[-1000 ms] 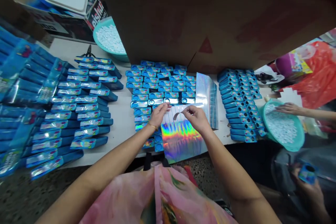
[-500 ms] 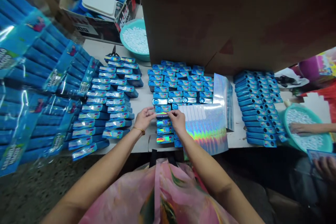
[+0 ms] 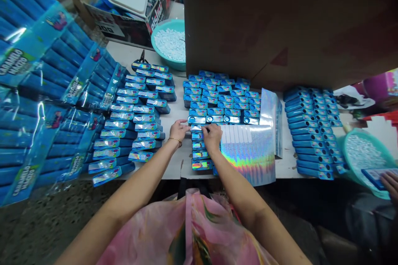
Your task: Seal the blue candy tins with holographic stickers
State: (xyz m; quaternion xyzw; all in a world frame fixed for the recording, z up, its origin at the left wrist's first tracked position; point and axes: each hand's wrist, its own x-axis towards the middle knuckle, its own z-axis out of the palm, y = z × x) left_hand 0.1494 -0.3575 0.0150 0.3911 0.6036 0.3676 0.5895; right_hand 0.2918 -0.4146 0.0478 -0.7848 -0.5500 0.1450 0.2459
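Several blue boxes stand in rows on the table, and a narrow shiny sticker strip [image 3: 197,127] lies along the top of one near the front. My left hand [image 3: 179,131] is at the strip's left end, fingertips drawn together by the box edge. Thumb and fingers of my right hand [image 3: 213,136] pinch at its right end, covering part of it. Below my hands, a front column of blue boxes [image 3: 201,165] carries rainbow strips on top. Right beside my right wrist lies a holographic sticker sheet [image 3: 248,153] with pale strip-shaped marks.
Rows of blue boxes [image 3: 116,143] and wrapped blue packs [image 3: 59,78] fill the left. Pliers [image 3: 142,56], a bowl of white pieces [image 3: 169,45] and an open carton [image 3: 124,29] stand behind. A large cardboard box [image 3: 264,29] blocks the back. Right: another person's hand [image 3: 390,182] holds a blue box.
The strip held between my hands has come down onto a box top slightly farther up the column. At right, the other person's hand has left the bowl. The view has shifted slightly.
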